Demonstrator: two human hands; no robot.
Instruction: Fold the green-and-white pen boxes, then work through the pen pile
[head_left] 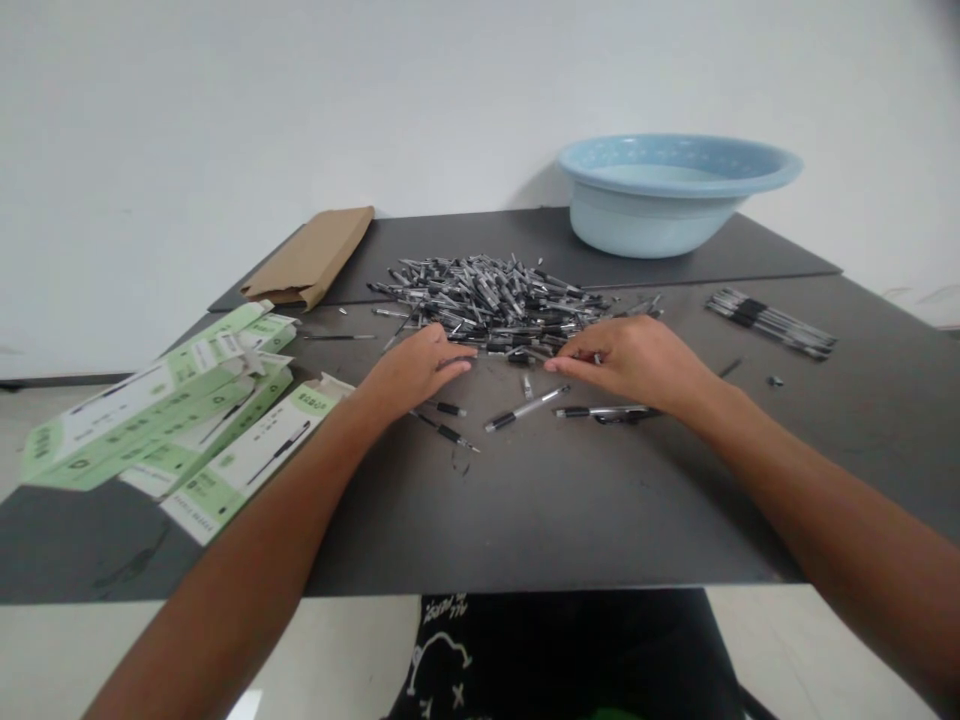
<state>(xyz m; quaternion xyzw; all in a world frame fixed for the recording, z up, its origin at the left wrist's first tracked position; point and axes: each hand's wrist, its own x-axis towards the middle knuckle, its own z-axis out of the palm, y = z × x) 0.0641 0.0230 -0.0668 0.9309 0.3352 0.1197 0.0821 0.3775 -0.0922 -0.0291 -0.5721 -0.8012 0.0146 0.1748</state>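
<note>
A heap of black and silver pens (491, 298) lies in the middle of the dark grey table (525, 510). My left hand (415, 367) rests palm down at the heap's near left edge, fingers touching the nearest pens. My right hand (634, 359) rests palm down at the near right edge, fingertips on the pens. Whether either hand grips a pen is hidden under the fingers. A few loose pens (525, 408) lie on the table between and just before my hands.
A light blue plastic basin (675, 195) stands at the back right. A row of pens (772, 322) lies at the right. Flat green and white cartons (180, 415) are stacked at the left edge. A brown paper package (311, 257) lies at the back left.
</note>
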